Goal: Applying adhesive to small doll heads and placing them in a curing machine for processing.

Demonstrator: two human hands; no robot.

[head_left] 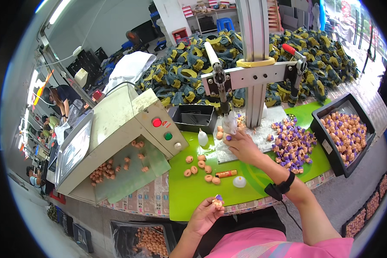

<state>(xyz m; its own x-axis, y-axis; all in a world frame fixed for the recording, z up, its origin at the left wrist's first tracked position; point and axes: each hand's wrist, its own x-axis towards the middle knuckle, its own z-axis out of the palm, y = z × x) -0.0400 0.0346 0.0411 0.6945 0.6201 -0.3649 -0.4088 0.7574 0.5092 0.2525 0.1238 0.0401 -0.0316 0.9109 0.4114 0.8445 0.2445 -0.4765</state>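
My left hand (205, 213) is low at the front edge of the green mat (189, 195), pinching a small orange toy piece with a purple part (218, 201). My right hand (241, 145) reaches forward under the toggle press (250, 73), fingers closed on a small purple-and-orange piece (228, 137) at the press's white base plate (266, 129). Several plain orange round pieces (201, 167) lie on the mat between my hands. To the right of my right hand is a heap of orange and purple pieces (291, 144).
A beige machine with red and green buttons (129, 124) stands left, with orange pieces in its chute (105, 170). A black bin of finished pieces (346, 131) sits right. A glue bottle (203, 137), orange tube (226, 173) and white cap (239, 182) lie on the mat. Toy vehicles (193, 64) pile behind.
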